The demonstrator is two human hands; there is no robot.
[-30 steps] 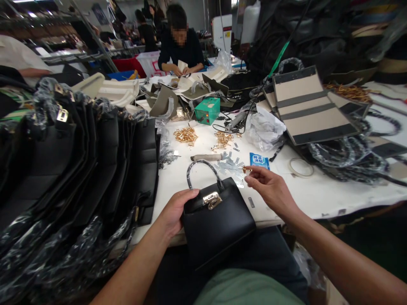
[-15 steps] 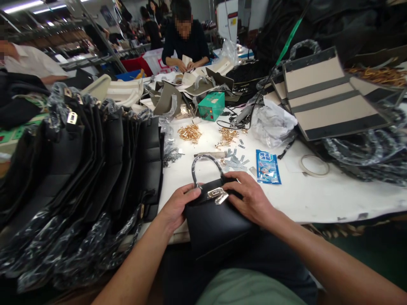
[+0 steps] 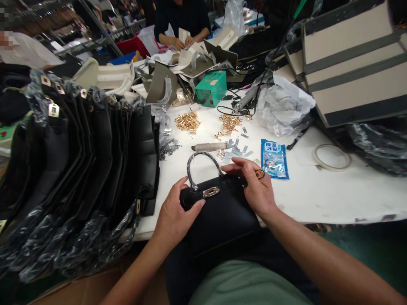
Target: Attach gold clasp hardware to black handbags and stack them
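A black handbag with a plastic-wrapped top handle rests at the table's front edge, over my lap. My left hand grips its upper left corner, thumb on the front beside the gold-coloured clasp plate. At the bag's upper right, my right hand is closed on a small dark strap end with a gold-coloured plate. Its index finger reaches toward the handle's right foot. Most of the strap is hidden behind the fingers.
Black bags stand in a row at left. Gold-coloured fasteners, grey metal plates, a wrapped stick tool, a green box and a blue packet lie ahead. A tape roll is right. A co-worker sits opposite.
My right hand has moved right from the clasp, taking the strap end with its metal plate away and baring the clasp plate. My left hand has shifted slightly down and left. The view has tilted down.
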